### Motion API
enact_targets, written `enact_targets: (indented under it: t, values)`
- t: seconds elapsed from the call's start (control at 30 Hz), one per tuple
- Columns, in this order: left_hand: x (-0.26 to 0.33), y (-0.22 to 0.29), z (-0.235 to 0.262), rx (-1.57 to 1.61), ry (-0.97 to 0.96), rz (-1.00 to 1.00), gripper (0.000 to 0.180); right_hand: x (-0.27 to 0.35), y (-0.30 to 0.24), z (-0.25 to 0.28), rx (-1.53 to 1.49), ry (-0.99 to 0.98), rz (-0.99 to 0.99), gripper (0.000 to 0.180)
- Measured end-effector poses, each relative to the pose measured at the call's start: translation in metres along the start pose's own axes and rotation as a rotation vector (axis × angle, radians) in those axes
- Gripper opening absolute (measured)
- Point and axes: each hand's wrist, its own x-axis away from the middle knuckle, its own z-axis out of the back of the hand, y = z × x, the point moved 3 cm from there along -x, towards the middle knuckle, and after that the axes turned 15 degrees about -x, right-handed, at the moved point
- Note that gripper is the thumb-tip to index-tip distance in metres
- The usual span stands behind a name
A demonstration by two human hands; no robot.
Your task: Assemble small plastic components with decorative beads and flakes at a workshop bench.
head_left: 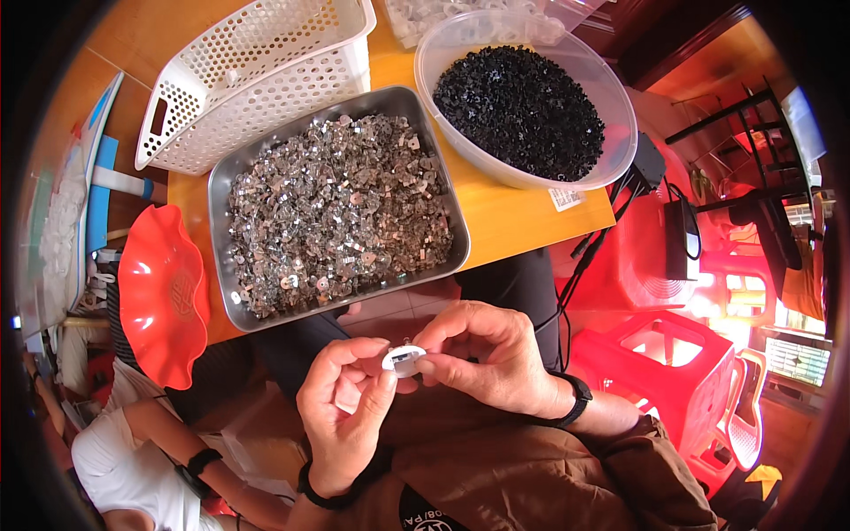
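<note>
A small white plastic part (404, 359) sits between my two hands, just below the table's near edge. My left hand (341, 416) pinches it from the left with thumb and forefinger. My right hand (482, 354) pinches it from the right, fingers curled over it. A thin metal piece seems to stick out of its top. Right above my hands stands a steel tray (221, 230) heaped with small shiny metal clips. To its right is a clear plastic bowl (620, 133) full of small black parts.
A white perforated basket (257, 80) lies on the orange table (513, 212) at the back left. A red wavy dish (164, 292) juts out at the table's left end. Another person's arm (168, 442) shows lower left. Red plastic stools (673, 363) and cables stand at right.
</note>
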Motion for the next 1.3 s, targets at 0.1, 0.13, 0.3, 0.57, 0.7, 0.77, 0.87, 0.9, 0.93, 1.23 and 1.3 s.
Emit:
enact_targets:
  t: [0.1, 0.13, 0.3, 0.57, 0.7, 0.77, 0.87, 0.9, 0.93, 1.23, 1.3]
  values:
    - [-0.002, 0.000, -0.001, -0.115, -0.015, -0.091, 0.021, 0.000, 0.000, 0.000, 0.020, 0.014, -0.016, 0.014]
    - [-0.003, 0.002, -0.002, -0.020, 0.013, -0.050, 0.021, 0.001, -0.002, 0.000, 0.021, 0.028, -0.012, 0.013]
    - [-0.003, 0.017, 0.003, -0.434, 0.045, -0.261, 0.018, -0.005, -0.017, -0.011, 0.455, -0.074, 0.207, 0.012]
    - [0.000, 0.033, 0.009, -0.639, 0.041, -0.301, 0.013, -0.002, -0.015, -0.020, 0.588, -0.075, 0.227, 0.015]
    - [-0.004, 0.030, 0.012, -0.511, 0.084, -0.289, 0.008, -0.007, -0.018, -0.023, 0.636, -0.074, 0.144, 0.016]
    - [-0.005, 0.014, 0.017, -0.352, 0.019, -0.144, 0.015, -0.011, -0.021, -0.021, 0.379, -0.065, -0.031, 0.016]
    - [-0.001, 0.008, 0.023, -0.159, 0.043, -0.052, 0.027, -0.028, -0.063, -0.017, 0.775, -0.358, -0.170, 0.016]
    - [-0.002, 0.010, 0.022, -0.147, 0.033, -0.062, 0.027, -0.029, -0.081, -0.014, 0.846, -0.415, -0.132, 0.014]
    - [-0.002, 0.009, 0.022, -0.116, 0.012, -0.058, 0.027, -0.037, -0.104, -0.011, 0.941, -0.443, -0.015, 0.013]
    - [-0.001, -0.006, 0.034, 0.021, 0.048, -0.077, 0.017, -0.120, -0.204, -0.032, 1.058, 0.229, 0.839, 0.028]
    - [0.001, -0.009, 0.045, 0.000, 0.091, -0.080, 0.021, -0.118, -0.164, -0.045, 1.293, 0.048, 0.616, 0.020]
